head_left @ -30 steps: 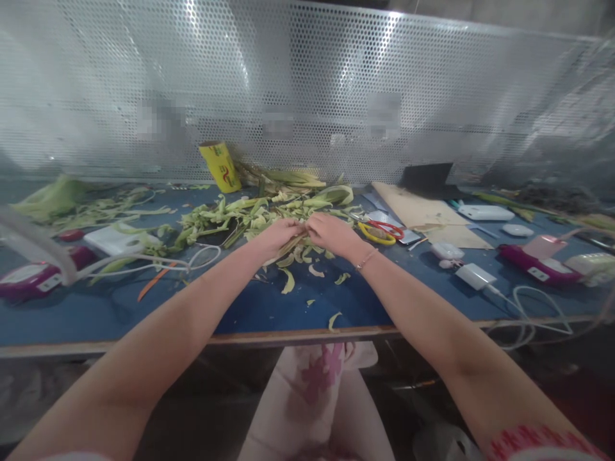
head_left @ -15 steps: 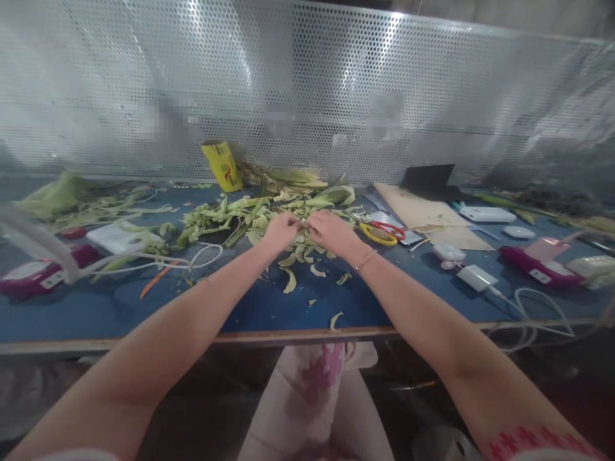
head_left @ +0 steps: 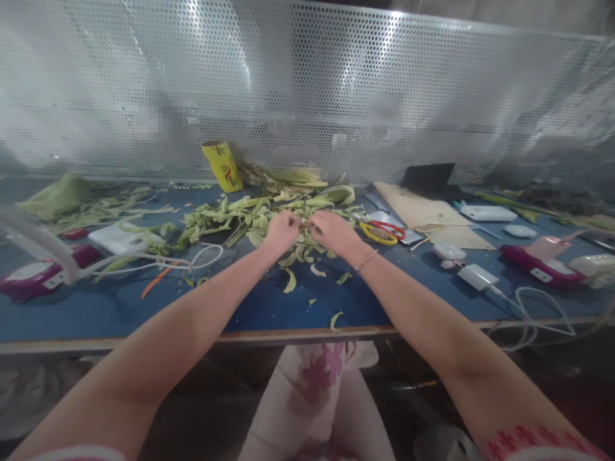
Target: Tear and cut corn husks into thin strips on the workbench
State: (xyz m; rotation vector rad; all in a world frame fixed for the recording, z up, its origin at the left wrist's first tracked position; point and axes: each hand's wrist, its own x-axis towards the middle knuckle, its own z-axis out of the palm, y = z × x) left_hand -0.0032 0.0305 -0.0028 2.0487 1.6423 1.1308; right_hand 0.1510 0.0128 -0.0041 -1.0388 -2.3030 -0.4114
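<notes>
My left hand (head_left: 283, 230) and my right hand (head_left: 332, 230) meet at the middle of the table, fingertips pinched close together. Something small sits between them, too hidden to make out. Around and behind them spreads a heap of pale green leafy plant pieces (head_left: 216, 221). Curled green scraps (head_left: 289, 280) lie on the blue tabletop in front of the hands. Just right of my right hand rest scissors with red and yellow handles (head_left: 384, 235).
A yellow tube (head_left: 222, 166) leans behind the heap. Purple power strips (head_left: 542, 266) with white cables (head_left: 538, 314) lie at both sides. Brown cardboard (head_left: 418, 205) is at the right, near a white charger (head_left: 477, 276). A perforated metal panel (head_left: 317, 83) closes the back.
Both hands stay at nearly the same spot, with only a slight shift of the fingers. Nothing else has visibly moved on the table.
</notes>
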